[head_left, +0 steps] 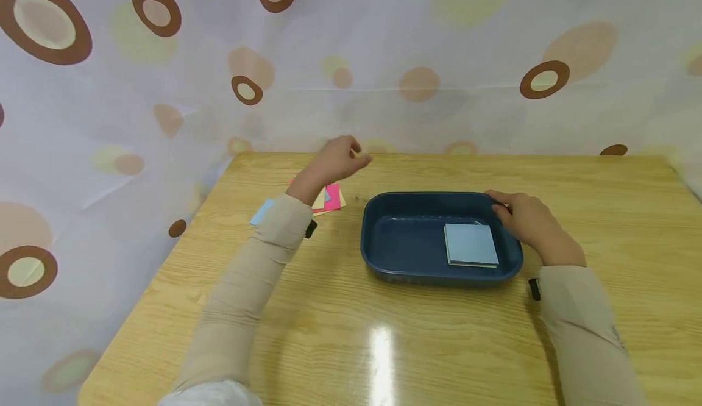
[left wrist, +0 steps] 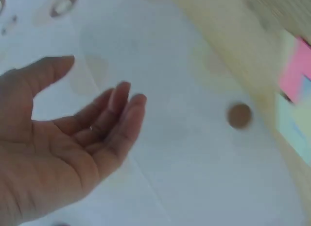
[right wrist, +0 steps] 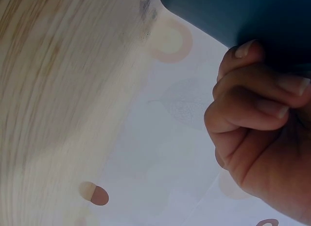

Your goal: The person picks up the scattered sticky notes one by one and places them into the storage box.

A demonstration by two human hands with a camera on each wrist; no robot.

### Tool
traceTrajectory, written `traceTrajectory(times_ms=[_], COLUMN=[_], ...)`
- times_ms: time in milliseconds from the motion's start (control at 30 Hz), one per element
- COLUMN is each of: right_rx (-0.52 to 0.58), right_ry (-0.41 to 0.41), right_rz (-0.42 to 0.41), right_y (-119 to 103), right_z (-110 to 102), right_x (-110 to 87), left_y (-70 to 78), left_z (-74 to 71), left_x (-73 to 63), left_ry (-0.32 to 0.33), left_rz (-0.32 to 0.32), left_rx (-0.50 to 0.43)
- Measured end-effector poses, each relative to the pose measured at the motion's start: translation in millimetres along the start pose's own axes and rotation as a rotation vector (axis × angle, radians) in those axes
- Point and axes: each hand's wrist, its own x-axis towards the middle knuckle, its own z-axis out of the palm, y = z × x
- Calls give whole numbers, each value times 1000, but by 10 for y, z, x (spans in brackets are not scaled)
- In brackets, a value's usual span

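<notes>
A dark blue rectangular tray (head_left: pixel 406 247) sits on the wooden table. Inside it, toward the right, lies a neat stack of light blue square paper notes (head_left: pixel 470 245). My right hand (head_left: pixel 528 218) grips the tray's far right corner, its thumb inside the rim; in the right wrist view curled fingers press against the tray's outer wall (right wrist: pixel 204 17). The left hand (head_left: pixel 339 157) is raised over the far left of the table, fingers loosely bent and holding nothing. Below its wrist are scattered pink, cream and blue sticky notes (head_left: pixel 333 199), partly hidden by the forearm.
A blue note (head_left: pixel 262 212) pokes out left of the left forearm. Behind and to the left of the wooden table (head_left: pixel 329 333) hangs a white cloth (head_left: pixel 384 40) with brown and beige ovals. Light glares off the table's front.
</notes>
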Motion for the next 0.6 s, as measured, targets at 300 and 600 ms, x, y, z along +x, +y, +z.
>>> traceTrajectory(times_ms=[300,600], right_rx=[11,29], right_ry=[-16,-27], right_rz=[2,-11], right_y=[11,9], right_z=[-45,0], right_x=[-35,-17], left_y=[-861,-1049], left_z=[149,459], left_x=[26,47], left_ry=[1,-23], left_rz=[-344,-443], left_rx=[212,296])
